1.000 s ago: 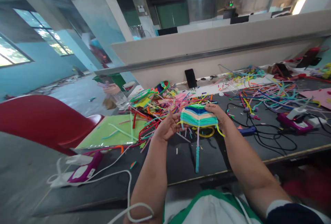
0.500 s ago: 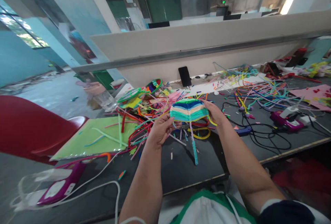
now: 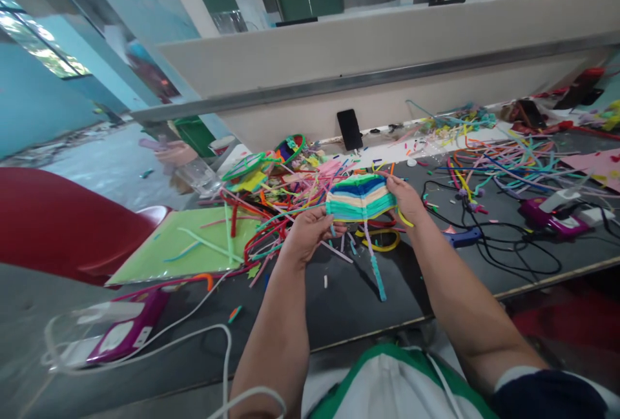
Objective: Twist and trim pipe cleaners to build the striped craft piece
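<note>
Dark table [image 3: 339, 316]: nearer than phone [image 3: 349, 130], L hand [image 3: 307, 232] & R hand [image 3: 405, 201] are clasping opp. ends of striped piece [image 3: 359, 201], long axis running btwn.

Black phone [image 3: 349, 130] before a pale partition [image 3: 285, 122], red chair [image 3: 68, 225] at left, 2 purple power strips [image 3: 132, 328].

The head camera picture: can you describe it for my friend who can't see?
A person's left hand and right hand hold up a striped craft piece with a stem, over a dark table strewn with thin, colorful strips. A black phone stands near a partition behind.
</note>
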A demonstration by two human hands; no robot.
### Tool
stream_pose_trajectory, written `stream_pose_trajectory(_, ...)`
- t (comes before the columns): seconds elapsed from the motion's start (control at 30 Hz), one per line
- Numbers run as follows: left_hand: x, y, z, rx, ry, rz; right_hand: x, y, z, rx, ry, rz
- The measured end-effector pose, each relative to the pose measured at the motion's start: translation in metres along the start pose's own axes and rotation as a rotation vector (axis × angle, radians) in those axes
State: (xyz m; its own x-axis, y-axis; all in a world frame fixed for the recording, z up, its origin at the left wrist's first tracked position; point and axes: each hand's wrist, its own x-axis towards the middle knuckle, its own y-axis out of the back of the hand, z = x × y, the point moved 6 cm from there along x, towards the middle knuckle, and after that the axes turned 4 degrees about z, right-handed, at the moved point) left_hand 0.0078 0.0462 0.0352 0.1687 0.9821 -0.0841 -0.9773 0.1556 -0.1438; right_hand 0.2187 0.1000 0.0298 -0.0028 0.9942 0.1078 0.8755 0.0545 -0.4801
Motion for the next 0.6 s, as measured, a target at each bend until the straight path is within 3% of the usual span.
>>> stream_pose_trajectory(0.13, 0.0011, 0.001, -0.0019, 0.017, -0.005, -0.015, -0.0009, -0.002, -0.0011, -0.007, 0.026, -0.003)
stream_pose_trajectory(0.4, 0.0011, 0.0076, 0.0015, -0.04, -0.046, 0.067, -0.0015, -0.0035, -0.0011, -0.028, -0.042, -0.127)
stream_pose_trajectory(0.6, -0.001, 0.0089, 0.0077, -0.095, -0.09, 0.069, 0.0023, 0.001, -0.0013, -0.088, -0.01, -0.108)
